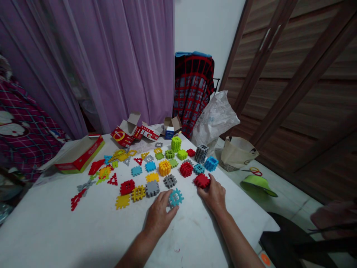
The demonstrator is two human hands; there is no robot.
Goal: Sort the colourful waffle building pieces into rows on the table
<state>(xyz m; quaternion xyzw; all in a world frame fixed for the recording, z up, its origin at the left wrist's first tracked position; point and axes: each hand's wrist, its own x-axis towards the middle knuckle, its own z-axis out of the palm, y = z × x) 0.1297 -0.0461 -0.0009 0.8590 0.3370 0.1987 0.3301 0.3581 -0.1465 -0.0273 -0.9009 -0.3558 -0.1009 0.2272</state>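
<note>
Curled fingers of the left hand [158, 217] pinch a teal waffle-block square [176, 197] by its near-left edge and hold it tilted, while the right hand [214, 195] is cupped, its fingers pressed together over a red waffle block [202, 181]. Both hands are at the near middle of a white table [47, 232], the teal piece nearer the viewer and the red one slightly farther right, with a small gap between them. Just left of the teal piece lie a grey waffle block [152, 188], a yellow lattice square [138, 193] and a red square [127, 187]. Farther away stand a yellow cube [164, 168], a red cube [186, 169], a blue cube [211, 163], a grey stack [201, 153] and a lime-green stack [176, 144]. Loose flat pieces spread across the far left, near a red-and-white cardboard box [79, 154], with torn cartons [122, 130] along the far edge
</note>
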